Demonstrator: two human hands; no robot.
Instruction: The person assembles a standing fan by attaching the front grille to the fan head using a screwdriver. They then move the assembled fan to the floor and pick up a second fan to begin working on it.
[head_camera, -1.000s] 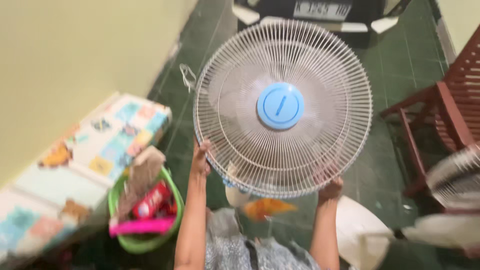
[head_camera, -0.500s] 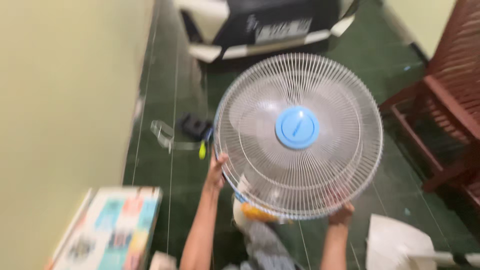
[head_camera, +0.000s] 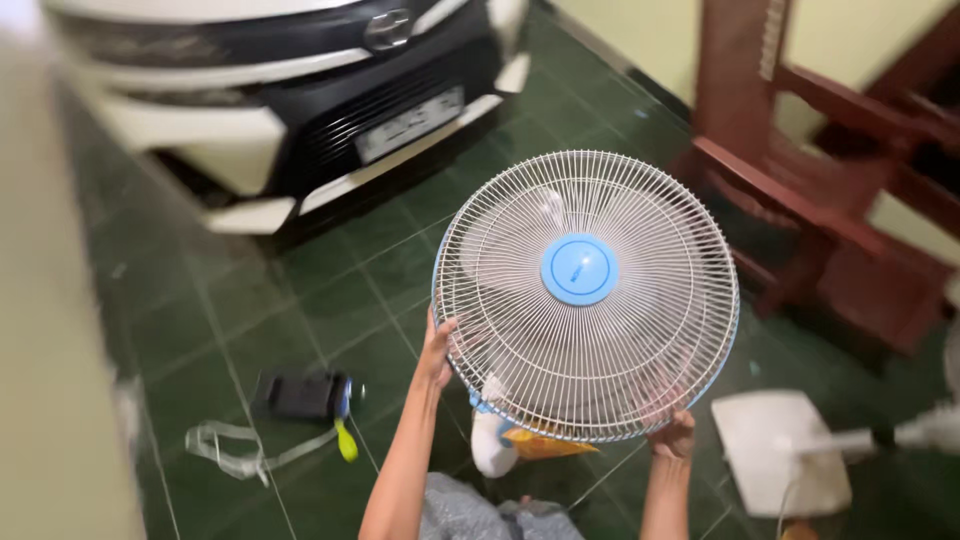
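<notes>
Patterned grey cloth (head_camera: 470, 510) fills the bottom edge between the person's two forearms. Both arms reach up to a round white wire fan head (head_camera: 585, 295) held face-up above the floor. The left hand (head_camera: 437, 350) grips the lower left of the rim, fingers curled round the edge wires with the thumb on the front grille. The right hand (head_camera: 675, 435) clasps the lower right of the rim from beneath, its fingers closed on the wires. A pale blue round cap (head_camera: 579, 269) sits at the centre of the grille, and a second grille shows through the first behind it. Under the fan head hang a white motor housing (head_camera: 492, 445) and something orange (head_camera: 545, 445), too blurred to make out.

On the dark green tiled floor (head_camera: 300, 300), to the right, lies a white square fan base (head_camera: 780, 450) with a white pole (head_camera: 850, 440) running off to the side. To the left lie a dark flat object (head_camera: 300, 395), a yellow-handled tool (head_camera: 346, 440) just beside it and a loop of clear plastic (head_camera: 235, 450). Farther off on the right stands reddish-brown wooden furniture (head_camera: 810, 190). At the far end is the front of a white car (head_camera: 270, 90), and a pale yellow wall (head_camera: 60, 400) runs along the left.
</notes>
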